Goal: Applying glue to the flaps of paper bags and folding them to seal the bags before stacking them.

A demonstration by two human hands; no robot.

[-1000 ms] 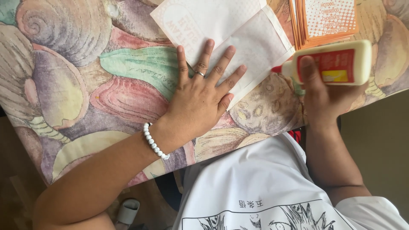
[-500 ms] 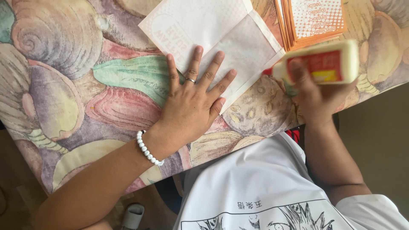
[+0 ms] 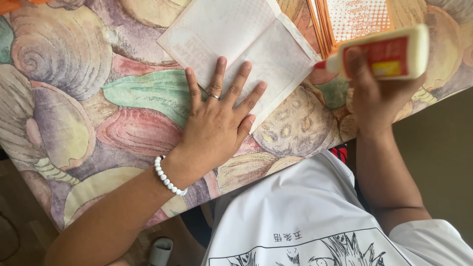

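Left hand: we press our left hand (image 3: pixel 217 123) flat, fingers spread wide, holding down the near corner of the white paper sheet (image 3: pixel 236 44); nothing is gripped, only pinned.
Wrist: a white bead bracelet (image 3: pixel 167 177) sits nearest us, over the table edge.
Right hand: our right hand (image 3: pixel 377 96) wraps closed around the glue bottle (image 3: pixel 382 53), lifted above the shell-patterned tablecloth (image 3: pixel 74 98).
Bottle axis: it lies nearly level, running left to right, with its red cap (image 3: pixel 321 65) aimed left toward the sheet.
Key relation: the cap hangs just beside the sheet's right edge, to the right of our spread fingers; the right hand is the nearer one to that edge.
Farther back: a stack of orange-printed paper sleeves (image 3: pixel 354 17) lies beyond the bottle.
Change: against the earlier frames, the bottle sits higher and tilts slightly, while the left hand stays planted on the same corner.
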